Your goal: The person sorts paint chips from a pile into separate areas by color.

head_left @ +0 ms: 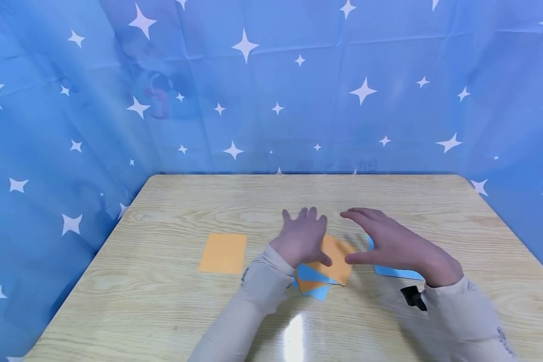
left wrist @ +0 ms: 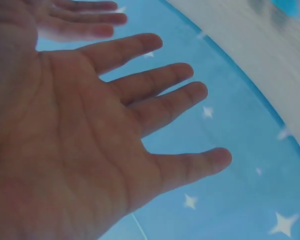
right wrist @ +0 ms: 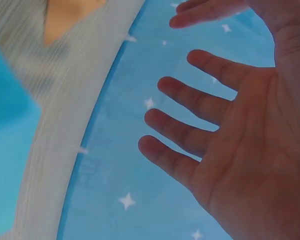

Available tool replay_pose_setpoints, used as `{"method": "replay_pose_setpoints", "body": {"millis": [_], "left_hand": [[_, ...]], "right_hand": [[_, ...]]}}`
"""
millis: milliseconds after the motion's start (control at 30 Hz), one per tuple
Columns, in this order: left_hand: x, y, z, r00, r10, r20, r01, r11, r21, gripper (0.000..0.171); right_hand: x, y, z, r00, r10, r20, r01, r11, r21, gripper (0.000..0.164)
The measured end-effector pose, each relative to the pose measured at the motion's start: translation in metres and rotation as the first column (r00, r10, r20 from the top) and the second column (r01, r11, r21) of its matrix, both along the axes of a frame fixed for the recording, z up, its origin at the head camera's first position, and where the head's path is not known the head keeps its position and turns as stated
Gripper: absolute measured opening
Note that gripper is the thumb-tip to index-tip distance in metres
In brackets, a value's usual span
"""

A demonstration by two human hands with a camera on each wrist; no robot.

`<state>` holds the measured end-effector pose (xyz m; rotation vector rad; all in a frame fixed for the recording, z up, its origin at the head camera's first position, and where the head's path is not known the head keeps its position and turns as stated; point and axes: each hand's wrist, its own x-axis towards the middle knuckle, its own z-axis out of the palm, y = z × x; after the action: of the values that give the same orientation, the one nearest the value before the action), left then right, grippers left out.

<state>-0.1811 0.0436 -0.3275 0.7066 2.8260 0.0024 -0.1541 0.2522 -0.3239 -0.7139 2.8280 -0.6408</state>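
Over the middle of the table my left hand (head_left: 302, 238) is spread wide, fingers straight, holding nothing. It overlaps a loose stack of orange paper sheets (head_left: 337, 259) and blue paper sheets (head_left: 315, 274), fanned at odd angles. To its right hovers my right hand (head_left: 389, 241), thumb apart from its extended fingers, also holding nothing. Behind that hand lies a blue sheet (head_left: 395, 272), partly hidden by it. A single orange sheet (head_left: 223, 253) lies flat to the left of the stack. Both wrist views show bare palms, the left palm (left wrist: 85, 130) and the right palm (right wrist: 255, 145).
The light wood-grain table (head_left: 163, 291) has rounded far corners. A blue curtain (head_left: 271, 80) with white stars hangs behind it and along its sides. Near the right cuff is a small black piece (head_left: 414, 297). Light glares off the table's near part.
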Motion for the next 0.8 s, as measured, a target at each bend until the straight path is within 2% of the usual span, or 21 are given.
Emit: {"method": "replay_pose_setpoints", "body": {"millis": [133, 267, 400, 533, 800], "left_hand": [[-0.004, -0.030, -0.009, 0.998, -0.017, 0.063, 0.015, 0.999, 0.039, 0.096], [-0.005, -0.043, -0.026, 0.994, -0.035, 0.106, 0.031, 0.999, 0.041, 0.093], [-0.004, -0.042, -0.038, 0.988, -0.068, 0.137, 0.063, 0.997, 0.038, 0.094], [-0.002, -0.037, -0.043, 0.984, -0.094, 0.154, 0.092, 0.996, 0.019, 0.097], [0.002, -0.031, -0.047, 0.983, -0.136, 0.122, 0.136, 0.991, 0.013, 0.086]], "right_hand": [[-0.004, -0.012, -0.009, 1.000, 0.016, -0.001, -0.016, 1.000, 0.010, 0.097], [-0.006, -0.020, -0.024, 0.999, 0.018, 0.047, -0.019, 0.999, 0.036, 0.103], [-0.008, -0.024, -0.039, 0.996, 0.019, 0.089, -0.025, 0.998, 0.062, 0.105], [-0.009, -0.028, -0.051, 0.992, 0.035, 0.118, -0.045, 0.996, 0.082, 0.105], [-0.010, -0.036, -0.054, 0.994, 0.061, 0.095, -0.072, 0.991, 0.112, 0.090]]}}
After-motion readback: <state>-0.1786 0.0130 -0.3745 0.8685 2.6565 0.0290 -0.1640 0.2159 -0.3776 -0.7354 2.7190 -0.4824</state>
